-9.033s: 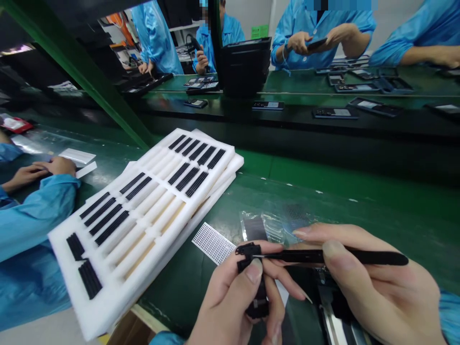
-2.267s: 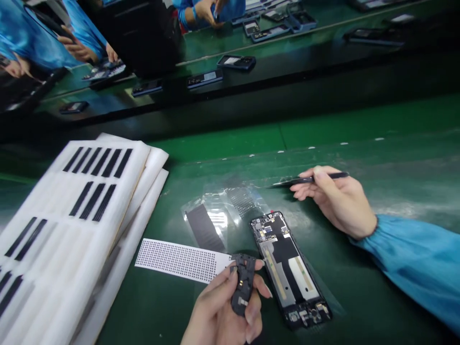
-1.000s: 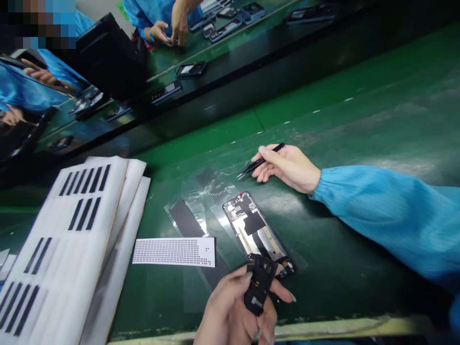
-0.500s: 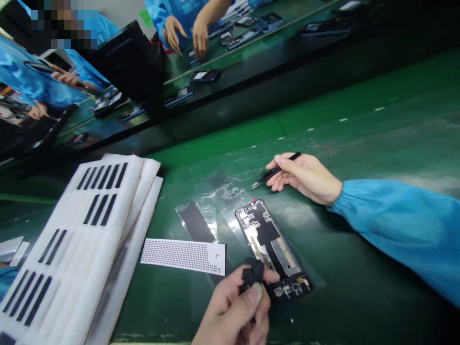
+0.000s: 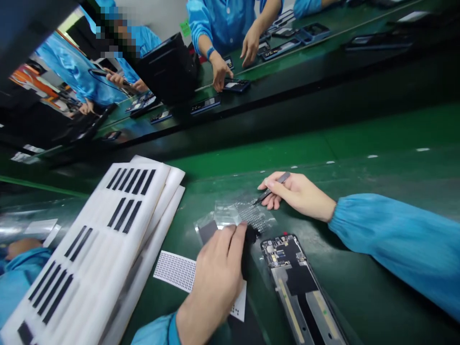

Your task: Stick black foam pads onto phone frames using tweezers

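Note:
My right hand [image 5: 291, 191] grips black tweezers [image 5: 275, 186], their tips at a clear sheet of small dark dots [image 5: 253, 215]. My left hand [image 5: 217, 278] is closed on a small black part [image 5: 250, 235], mostly hidden by the fingers, close to the near edge of that dotted sheet. Right of the left hand lies an opened phone [image 5: 298, 278], its circuit board and black inner film showing. Partly under the left hand is a white card with rows of dark dots [image 5: 175, 270]. A dark grey strip in clear film [image 5: 207, 231] lies beside it.
White foam trays [image 5: 97, 249] with black strips in slots are stacked on the left. Beyond the bench's back edge, a co-worker's hands [image 5: 221, 69] handle a phone [image 5: 236, 85] among several others. At lower left shows another person's blue sleeve [image 5: 27, 270].
My left hand has moved forward with the black part, from over the phone's lower end to the dotted sheet. The tweezer tips have come down to that sheet. The camera view has shifted.

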Available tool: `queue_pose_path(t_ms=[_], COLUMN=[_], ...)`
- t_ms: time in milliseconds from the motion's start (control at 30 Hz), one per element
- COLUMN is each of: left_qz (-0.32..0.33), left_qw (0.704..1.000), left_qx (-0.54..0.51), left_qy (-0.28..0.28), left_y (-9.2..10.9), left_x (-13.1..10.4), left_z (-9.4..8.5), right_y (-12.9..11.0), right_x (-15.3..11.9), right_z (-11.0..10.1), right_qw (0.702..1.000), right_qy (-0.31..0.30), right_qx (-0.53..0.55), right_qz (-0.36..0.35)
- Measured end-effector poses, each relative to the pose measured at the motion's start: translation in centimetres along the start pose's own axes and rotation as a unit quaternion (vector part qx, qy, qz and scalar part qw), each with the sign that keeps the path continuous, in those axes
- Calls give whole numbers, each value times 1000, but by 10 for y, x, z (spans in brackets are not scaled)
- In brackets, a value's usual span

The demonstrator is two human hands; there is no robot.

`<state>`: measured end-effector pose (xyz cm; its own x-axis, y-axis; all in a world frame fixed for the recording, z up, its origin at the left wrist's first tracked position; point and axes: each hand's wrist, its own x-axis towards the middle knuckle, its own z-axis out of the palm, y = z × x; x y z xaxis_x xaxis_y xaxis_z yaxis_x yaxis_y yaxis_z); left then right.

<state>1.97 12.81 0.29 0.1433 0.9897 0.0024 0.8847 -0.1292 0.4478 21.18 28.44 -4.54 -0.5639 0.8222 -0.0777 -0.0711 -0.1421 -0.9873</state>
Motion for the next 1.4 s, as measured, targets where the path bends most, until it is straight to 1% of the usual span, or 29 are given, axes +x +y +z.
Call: queue_pose_path(t_ms=[33,67,133,233,333,500,567,633,700,900,1033,1233,1333,1400], left_qz=[50,74,68,51,58,50,48,53,61,89,79,75,73,59], left_qw=[993,980,961,946,946,953,955,956,956,952,948,947,952,970], left_qx=[103,178,267,319,320,298,291,288,286,293,306,311,296,234], left_qy=[30,42,33,11,-8,-21,-21,-9,-2,-12,-36,-37,-30,-16], left_y=[-7,-14,-25,-35,-41,-49,-51,-53,-53,-50,-49,-49,-51,-50], left_x=[4,8,14,21,26,29,29,29,30,35,34,33,32,30], left_z=[2,3,5,6,7,11,13,14,13,6,6,9,10,9], right_y=[0,-1,-2,-2,0,3,2,0,-2,-5,-4,-5,-6,-6], right_x=[4,8,17,31,38,34,31,30,30,29,30,30,30,31], right_z=[0,0,2,8,15,18,18,18,18,18,18,19,20,20], right_qw=[1000,1000,1000,1000,998,991,988,986,985,986,987,986,986,987], right_qy=[2,7,17,9,-1,-7,-8,-7,-5,-8,-17,-3,-6,-8], right_qx=[-5,-8,-11,-18,-48,-123,-142,-151,-153,-155,-150,-151,-148,-141], right_qz=[-3,-7,-9,-7,-28,-55,-63,-69,-72,-65,-62,-70,-76,-72])
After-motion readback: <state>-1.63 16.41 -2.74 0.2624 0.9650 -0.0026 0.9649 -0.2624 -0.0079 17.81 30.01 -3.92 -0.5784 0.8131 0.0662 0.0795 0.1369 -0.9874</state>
